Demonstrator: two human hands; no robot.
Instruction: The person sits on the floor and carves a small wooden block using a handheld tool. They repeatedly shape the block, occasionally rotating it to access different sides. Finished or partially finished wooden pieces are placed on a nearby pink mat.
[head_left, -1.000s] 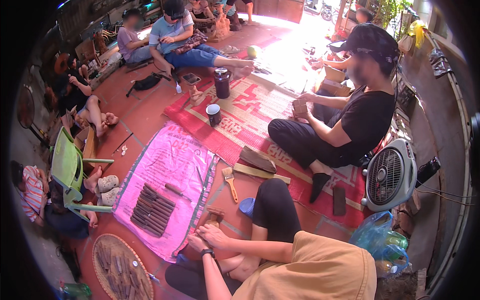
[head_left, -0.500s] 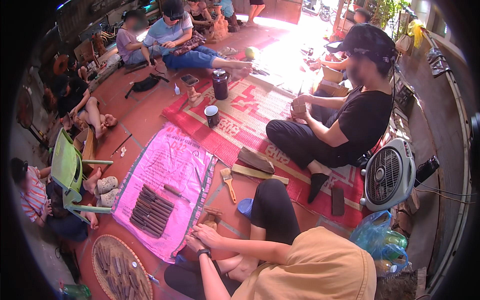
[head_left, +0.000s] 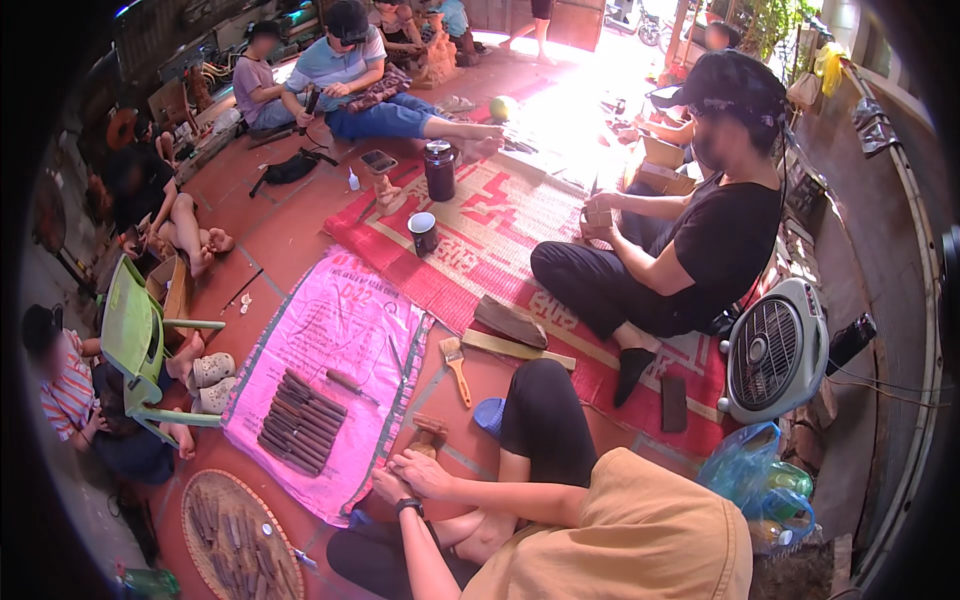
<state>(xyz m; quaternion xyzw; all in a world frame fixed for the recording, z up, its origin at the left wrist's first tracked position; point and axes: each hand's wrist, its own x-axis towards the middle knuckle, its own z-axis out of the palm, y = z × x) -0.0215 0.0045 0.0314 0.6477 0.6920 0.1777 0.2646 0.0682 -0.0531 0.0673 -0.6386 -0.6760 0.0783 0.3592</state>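
The head view showed both hands working a small wooden piece [head_left: 430, 432] on the floor. The left hand [head_left: 392, 487] and right hand [head_left: 428, 470] lay together just behind it, fingers curled; whether they gripped it, I could not tell. A paintbrush [head_left: 456, 366] lay beyond the fingertips. The shaping step seemed underway, calling for a firmer hold on the piece.

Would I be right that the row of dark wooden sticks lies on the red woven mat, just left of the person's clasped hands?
Not quite: the head view shows the row of dark wooden sticks lying on the pink plastic sheet, not the red woven mat. It does lie left of the clasped left hand and right hand.
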